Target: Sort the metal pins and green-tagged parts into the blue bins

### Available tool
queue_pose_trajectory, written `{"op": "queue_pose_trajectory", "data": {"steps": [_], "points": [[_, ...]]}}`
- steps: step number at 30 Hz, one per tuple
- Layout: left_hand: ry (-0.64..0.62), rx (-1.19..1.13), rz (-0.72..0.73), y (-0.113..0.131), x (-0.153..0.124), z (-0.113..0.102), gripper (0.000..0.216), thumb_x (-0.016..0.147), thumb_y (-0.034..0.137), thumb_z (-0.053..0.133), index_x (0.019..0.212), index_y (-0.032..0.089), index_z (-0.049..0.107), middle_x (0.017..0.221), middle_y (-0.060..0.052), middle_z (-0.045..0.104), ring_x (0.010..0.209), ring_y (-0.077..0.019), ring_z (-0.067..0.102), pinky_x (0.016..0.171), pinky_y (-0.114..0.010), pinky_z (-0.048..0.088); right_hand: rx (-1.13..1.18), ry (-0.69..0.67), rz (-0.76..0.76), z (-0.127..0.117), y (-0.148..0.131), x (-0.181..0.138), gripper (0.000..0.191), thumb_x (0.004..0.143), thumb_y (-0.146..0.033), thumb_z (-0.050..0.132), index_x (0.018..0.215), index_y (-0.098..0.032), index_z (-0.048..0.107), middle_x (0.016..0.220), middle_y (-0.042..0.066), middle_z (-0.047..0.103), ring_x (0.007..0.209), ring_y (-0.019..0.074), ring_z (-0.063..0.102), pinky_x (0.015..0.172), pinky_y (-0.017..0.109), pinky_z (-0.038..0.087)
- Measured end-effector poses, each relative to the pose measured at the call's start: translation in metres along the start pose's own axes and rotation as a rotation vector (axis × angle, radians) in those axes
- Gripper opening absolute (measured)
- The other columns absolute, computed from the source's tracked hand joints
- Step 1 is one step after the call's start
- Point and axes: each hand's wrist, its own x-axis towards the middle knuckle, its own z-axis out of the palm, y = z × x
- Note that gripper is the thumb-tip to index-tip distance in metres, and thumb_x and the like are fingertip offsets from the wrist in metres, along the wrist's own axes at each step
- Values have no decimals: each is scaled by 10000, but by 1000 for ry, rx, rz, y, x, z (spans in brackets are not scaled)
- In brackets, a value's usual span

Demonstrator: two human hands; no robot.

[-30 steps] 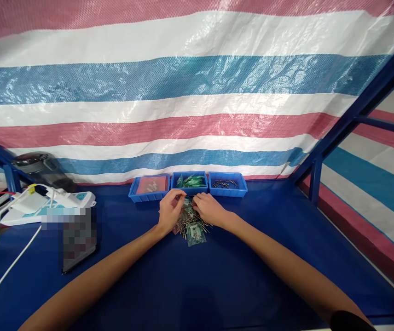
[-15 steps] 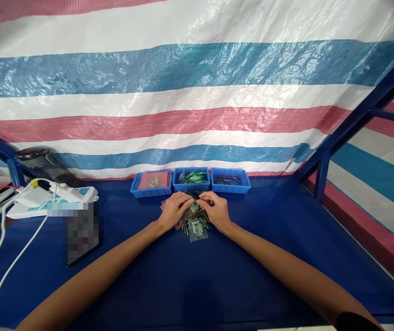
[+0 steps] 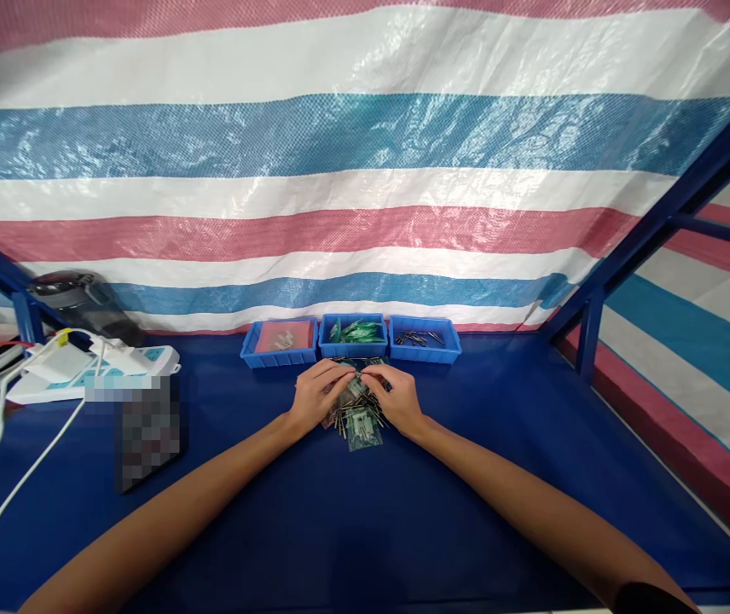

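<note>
My left hand (image 3: pixel 319 396) and my right hand (image 3: pixel 396 396) meet over a pile of thin metal rods (image 3: pixel 340 419), their fingertips almost touching. Both are closed in a pinch. Whatever is between the fingers is too small to make out. Below them, at the front of the pile, lies a small clear plastic bag (image 3: pixel 363 429) with pale pieces inside. More clear plastic shows among the rods under my fingers. A bit of pinkish plastic (image 3: pixel 329 418) pokes out beside my left hand.
Three blue bins stand behind the pile: one with a pink packet (image 3: pixel 285 336), one with green packets (image 3: pixel 358 331), one with thin metal rods (image 3: pixel 420 338). At left are a power strip (image 3: pixel 51 390) with white cables, a blurred-out dark device (image 3: pixel 151 435) and a dark bottle (image 3: pixel 87 303).
My hands stay pinched over the pile, with the fingers shifted slightly and the fingertips a little closer together. The view has tilted slightly.
</note>
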Motion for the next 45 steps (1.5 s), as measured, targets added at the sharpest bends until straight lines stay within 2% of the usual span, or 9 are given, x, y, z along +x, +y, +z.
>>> {"op": "queue_pose_trajectory", "data": {"steps": [4, 9, 28, 45], "points": [[18, 4, -82, 2, 1, -2, 179, 880, 301, 538, 922, 176, 660, 842, -56, 673, 762, -153, 611, 712, -264, 484, -3, -2, 16, -1, -1, -1, 194, 881, -293, 514, 846, -175, 664, 758, 33, 672, 623, 133, 592, 629, 244, 473], [22, -5, -178, 8, 3, -4, 193, 883, 325, 523, 816, 175, 624, 771, -28, 637, 654, -118, 572, 637, -232, 461, 3, 7, 47, -2, -2, -1, 201, 878, -311, 513, 839, -178, 659, 727, 34, 668, 606, 140, 594, 620, 250, 481], [-10, -21, -156, 6, 1, -3, 172, 882, 304, 516, 849, 172, 620, 791, -34, 629, 636, -106, 555, 615, -218, 451, 3, 33, 34, -1, -1, -1, 174, 860, -284, 536, 811, -185, 671, 753, 36, 688, 630, 146, 612, 635, 253, 484], [-11, -23, -131, 5, 1, -2, 158, 871, 309, 527, 843, 175, 606, 793, -28, 621, 626, -99, 555, 611, -215, 458, -41, 29, -50, 0, 2, -3, 174, 861, -251, 537, 801, -189, 689, 750, 35, 700, 680, 156, 638, 677, 260, 488]]}}
